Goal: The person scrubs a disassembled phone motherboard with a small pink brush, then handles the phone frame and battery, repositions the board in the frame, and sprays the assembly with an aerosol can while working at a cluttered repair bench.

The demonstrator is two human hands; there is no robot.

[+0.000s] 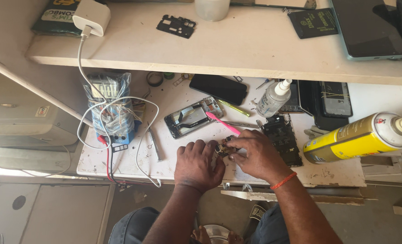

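Both forearms reached up from the person's lap to the white worktop [119,158], where the left hand [197,163] and the right hand [256,156] met over a small dark part [226,147]. The fingertips of both hands pinched that part between them, the left from one side with knuckles curled, the right from the other with thumb and forefinger closed on it; it sat just off the worktop or on it, I could not tell which. An orange band [283,180] circled the right wrist.

Just beyond the grip lay a pink tool [222,123], its tip pointing back toward the fingers. Past that, an opened phone frame [193,117] rested face up, and farther still a black phone [219,88]. Beside the right hand, on its outer side, lay a dark circuit board [282,138], with a clear squeeze bottle [272,98] beyond it. Well out to that same side a yellow spray can [359,138] lay on its side. On the far side of the left hand, a metal screwdriver [154,145] lay near a plastic-wrapped meter [110,106] tangled in white cable [142,135]. Above everything, a shelf [255,49] carried a white charger [91,17].
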